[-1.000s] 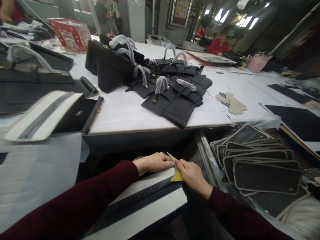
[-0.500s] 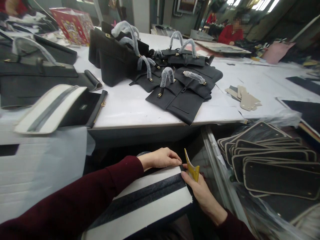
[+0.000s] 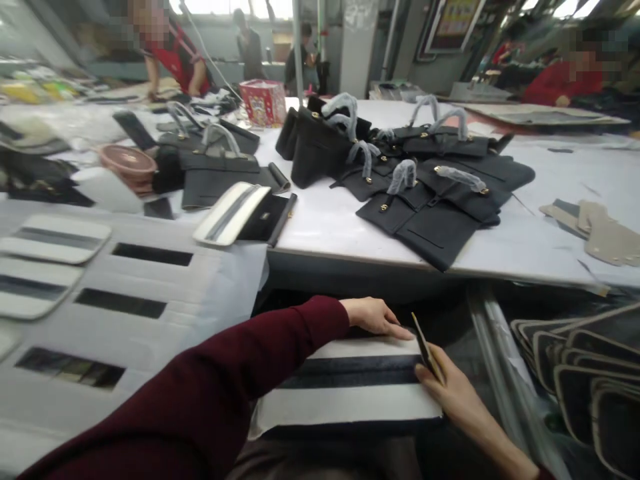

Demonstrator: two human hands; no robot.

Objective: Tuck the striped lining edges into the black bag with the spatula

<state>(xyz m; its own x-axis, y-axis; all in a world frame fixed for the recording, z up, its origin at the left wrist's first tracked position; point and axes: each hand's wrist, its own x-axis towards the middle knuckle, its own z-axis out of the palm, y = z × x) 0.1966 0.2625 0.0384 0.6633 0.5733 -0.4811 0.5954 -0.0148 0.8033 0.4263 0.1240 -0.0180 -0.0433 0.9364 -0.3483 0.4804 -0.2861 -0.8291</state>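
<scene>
White with a dark centre stripe, the flat panel [image 3: 350,387] lay on the person's lap below the bench [image 3: 325,233] edge. Left hand [image 3: 373,315] pressed flat on its far edge, fingers together. Right hand [image 3: 453,393] held its right end, grip clamped on a thin yellow scraper [image 3: 425,350].

A long white counter [image 3: 340,233] fills the workshop. Bright windows [image 3: 220,7] glow behind. A grey pillar [image 3: 357,47] stands beyond.
</scene>
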